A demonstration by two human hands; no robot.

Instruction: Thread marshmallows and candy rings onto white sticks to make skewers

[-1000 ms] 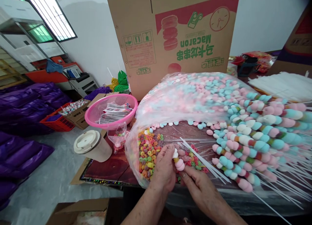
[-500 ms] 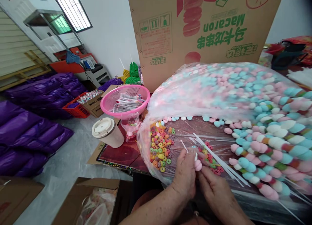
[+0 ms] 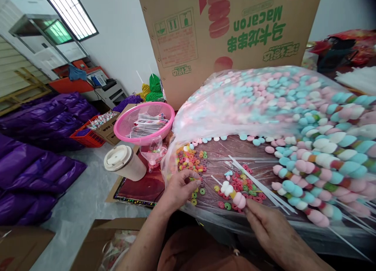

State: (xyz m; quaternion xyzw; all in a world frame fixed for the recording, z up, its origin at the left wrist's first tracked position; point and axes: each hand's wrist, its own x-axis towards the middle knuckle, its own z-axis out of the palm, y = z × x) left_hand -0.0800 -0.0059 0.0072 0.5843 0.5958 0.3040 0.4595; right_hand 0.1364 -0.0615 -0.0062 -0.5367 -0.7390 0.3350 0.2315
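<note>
My right hand grips a thin white stick that carries a half-built candy skewer, with a pink marshmallow, a yellow ring and white pieces threaded on it. My left hand has its fingers curled and pinching among the coloured ring candies on the plastic sheet. What it pinches is too small to make out. Loose white sticks lie beside the skewer. Finished pink, blue and white skewers are piled to the right.
A plastic bag of pastel marshmallows lies behind, in front of a big "Macaron" carton. At the left stand a pink basket and a lidded paper cup. Purple bags cover the floor. An open carton sits below.
My left hand let go of the skewer and moved left onto the ring candies. My right hand still holds the skewer, now lower over the table. The view swung slightly right.
</note>
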